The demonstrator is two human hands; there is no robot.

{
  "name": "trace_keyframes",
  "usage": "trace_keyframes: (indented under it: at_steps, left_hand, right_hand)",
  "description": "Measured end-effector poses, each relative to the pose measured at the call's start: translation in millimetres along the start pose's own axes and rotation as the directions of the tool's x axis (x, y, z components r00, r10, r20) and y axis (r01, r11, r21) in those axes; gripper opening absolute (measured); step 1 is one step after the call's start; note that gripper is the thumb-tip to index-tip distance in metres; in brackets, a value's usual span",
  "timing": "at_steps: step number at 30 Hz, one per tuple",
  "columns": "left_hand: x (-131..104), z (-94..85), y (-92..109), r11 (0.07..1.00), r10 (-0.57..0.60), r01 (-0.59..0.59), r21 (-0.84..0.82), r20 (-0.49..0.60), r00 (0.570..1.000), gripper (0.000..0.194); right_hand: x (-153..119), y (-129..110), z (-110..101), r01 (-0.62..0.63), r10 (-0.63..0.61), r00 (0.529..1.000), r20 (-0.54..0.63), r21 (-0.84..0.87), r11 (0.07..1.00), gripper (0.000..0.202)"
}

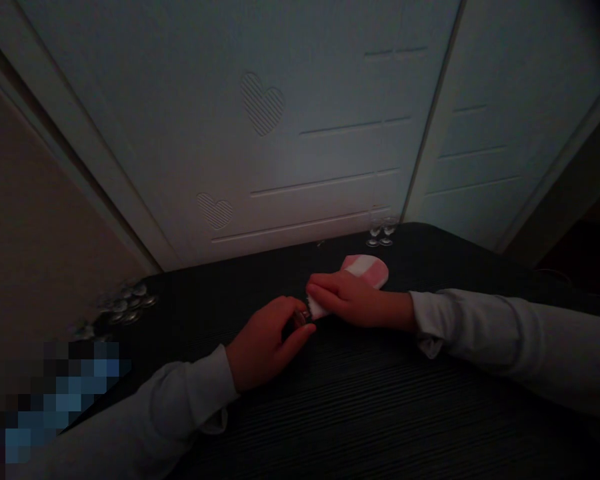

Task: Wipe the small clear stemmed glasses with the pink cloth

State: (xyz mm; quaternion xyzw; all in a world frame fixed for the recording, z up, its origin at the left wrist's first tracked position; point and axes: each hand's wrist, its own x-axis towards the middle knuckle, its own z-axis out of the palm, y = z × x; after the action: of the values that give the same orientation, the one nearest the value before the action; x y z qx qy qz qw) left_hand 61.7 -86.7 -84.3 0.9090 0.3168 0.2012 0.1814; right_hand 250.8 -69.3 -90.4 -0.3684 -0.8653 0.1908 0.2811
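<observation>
Over the middle of the dark table (330,407), my left hand (270,343) has its thumb and fingers curled round a small shiny piece (303,317), perhaps part of a glass. Just right of it, my right hand (353,300) is closed on a pink and white cloth (370,268). One end of the cloth comes out below the fingers, beside the shiny piece, and the wider end lies behind the hand. The view is dim, so the exact shape of the held piece is unclear.
Two small stemmed glasses (381,233) stand at the table's back edge. Several more glasses (127,303) are grouped at the back left. A pixelated blue object (63,400) lies at the lower left. White panels with carved hearts (263,103) rise behind the table.
</observation>
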Motion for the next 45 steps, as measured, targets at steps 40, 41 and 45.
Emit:
trace_keyframes:
  at_steps: [40, 41, 45]
  left_hand:
    - [3, -0.7, -18, 0.951, 0.126, -0.097, 0.293, -0.082, 0.989, 0.029]
    - [3, -0.6, -18, 0.951, 0.127, -0.096, 0.295, -0.088, 0.988, 0.029]
    - [2, -0.3, -18, 0.946, 0.151, -0.117, 0.303, -0.092, 0.984, 0.029]
  right_hand:
    - [4, 2, 1, -0.124, 0.128, 0.985, -0.117, 0.048, 0.991, 0.022]
    - [3, 2, 0, -0.114, 0.119, 0.988, -0.101, 0.055, 0.992, 0.023]
    - [1, 3, -1, -0.074, 0.077, 0.996, -0.044, 0.068, 0.995, 0.026]
